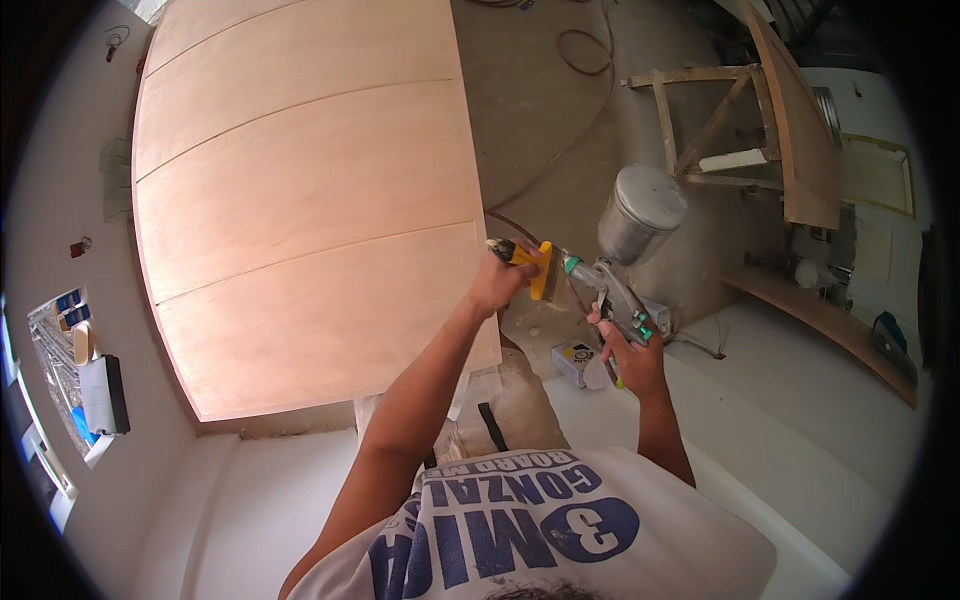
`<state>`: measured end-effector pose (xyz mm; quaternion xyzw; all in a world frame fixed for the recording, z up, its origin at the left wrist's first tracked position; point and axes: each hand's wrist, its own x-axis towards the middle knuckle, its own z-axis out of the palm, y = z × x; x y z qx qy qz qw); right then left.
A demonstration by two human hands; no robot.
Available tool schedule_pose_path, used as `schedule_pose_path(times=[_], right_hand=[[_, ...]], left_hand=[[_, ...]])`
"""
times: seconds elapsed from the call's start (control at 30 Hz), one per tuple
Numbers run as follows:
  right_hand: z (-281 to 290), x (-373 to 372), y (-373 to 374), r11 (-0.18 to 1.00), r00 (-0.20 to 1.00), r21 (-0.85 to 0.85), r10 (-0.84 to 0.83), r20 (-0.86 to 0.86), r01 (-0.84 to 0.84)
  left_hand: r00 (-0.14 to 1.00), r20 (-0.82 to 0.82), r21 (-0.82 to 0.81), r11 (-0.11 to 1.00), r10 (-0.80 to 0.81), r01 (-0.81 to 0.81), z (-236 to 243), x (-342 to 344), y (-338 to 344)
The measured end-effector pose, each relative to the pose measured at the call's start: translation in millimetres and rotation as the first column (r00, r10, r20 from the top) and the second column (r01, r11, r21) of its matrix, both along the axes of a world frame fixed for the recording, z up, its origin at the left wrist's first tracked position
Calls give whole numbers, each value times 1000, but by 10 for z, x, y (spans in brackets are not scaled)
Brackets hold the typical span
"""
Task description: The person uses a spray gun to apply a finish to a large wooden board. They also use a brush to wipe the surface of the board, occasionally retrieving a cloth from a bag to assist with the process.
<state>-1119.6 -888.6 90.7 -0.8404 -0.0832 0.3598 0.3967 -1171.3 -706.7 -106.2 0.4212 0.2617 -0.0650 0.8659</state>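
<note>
Spray gun [615, 290] up front, cup on top, right hand [630, 355] wrapped round grip; left hand [497, 283] pinching yellow brush [530, 262] at nozzle; best short, light strokes, gun steady, clear of plywood panel [310, 200].

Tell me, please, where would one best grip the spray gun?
Grip the spray gun by its handle, from below, as the right hand does: the metal cup sits on top, and the nozzle end is occupied by the yellow brush in the left hand.
</note>
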Motion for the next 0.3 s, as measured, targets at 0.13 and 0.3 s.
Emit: schedule_pose_path(times=[0.13, 0.3], right_hand=[[-111, 272, -517, 998, 995, 55, -34, -98, 39], [-408, 677, -1052, 983, 982, 173, 88, -169, -58]], left_hand=[[994, -62, 573, 812, -89, 109, -392, -24, 737], [868, 29, 977, -196, 496, 80, 222, -86, 1835]])
